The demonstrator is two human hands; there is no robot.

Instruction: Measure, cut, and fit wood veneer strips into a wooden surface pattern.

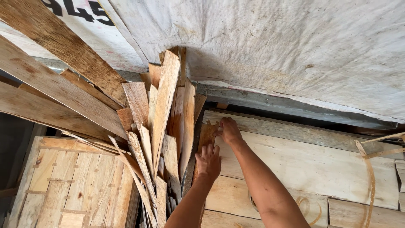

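Both hands, left (208, 160) and right (230, 130), press flat, fingers spread, on a thin veneer strip (206, 137); likely light, brittle, best lifted by its edges.

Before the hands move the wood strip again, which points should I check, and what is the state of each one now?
1. Left hand flat on the narrow brown strip: ok.
2. Right hand touching the upper end of that strip: ok.
3. Either hand closed around the strip: not ok, fingers lie spread on top.
4. Strip resting on the pale sheet stack: ok.
5. Leaning bundle of thin strips standing apart from both hands: ok, but close on the left.
6. Bundle steady against the grey cloth: cannot tell.
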